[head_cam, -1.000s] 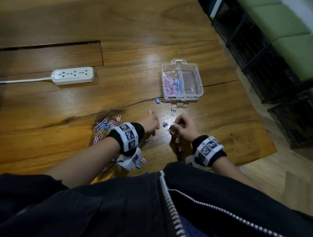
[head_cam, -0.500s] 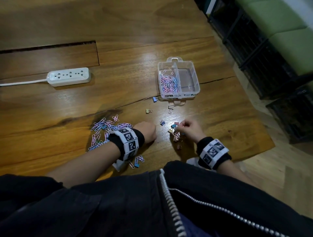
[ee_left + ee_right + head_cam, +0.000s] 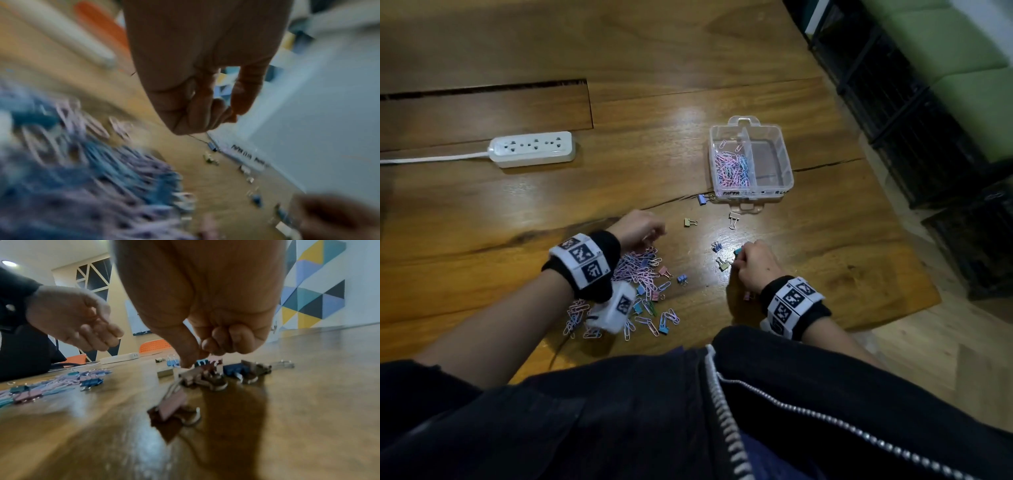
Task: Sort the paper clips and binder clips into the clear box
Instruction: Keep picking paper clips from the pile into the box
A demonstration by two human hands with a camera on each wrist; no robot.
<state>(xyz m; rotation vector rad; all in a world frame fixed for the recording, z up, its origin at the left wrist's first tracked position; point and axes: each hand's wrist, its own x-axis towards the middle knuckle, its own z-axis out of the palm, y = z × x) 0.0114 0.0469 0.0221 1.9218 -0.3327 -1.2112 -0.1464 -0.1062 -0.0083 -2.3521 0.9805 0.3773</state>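
Head view. The clear box (image 3: 751, 161) stands on the table (image 3: 482, 212) right of centre in the upper half of the frame. Its left compartment holds pink and blue paper clips (image 3: 732, 169); its right compartment looks bare apart from reflections. A loose heap of paper clips (image 3: 643, 270) lies lower centre, partly under my left wrist, with a few binder clips mixed in. More binder clips (image 3: 690, 222) lie scattered between the heap and the box; a blue one (image 3: 702, 199) lies just beside the box's lower left corner. My left hand (image 3: 640, 228) hangs above the heap's upper edge, fingers curled down. My right hand (image 3: 753, 263) sits right of centre, fingertips down among several binder clips. A white power strip (image 3: 534, 149) lies at the left.

Left wrist view. Heavy blur. My left hand (image 3: 197, 81) shows thumb and fingertips drawn together; I cannot tell whether that grip holds a clip. The heap fills the lower left as a blue and lilac smear.

Right wrist view. My right hand (image 3: 205, 305) has its grip pressed together, thumb and forefinger tips down on a cluster of binder clips (image 3: 207, 376); whether one is actually pinched I cannot tell. A pink binder clip (image 3: 172, 404) lies nearer the lens, apart from the fingers.
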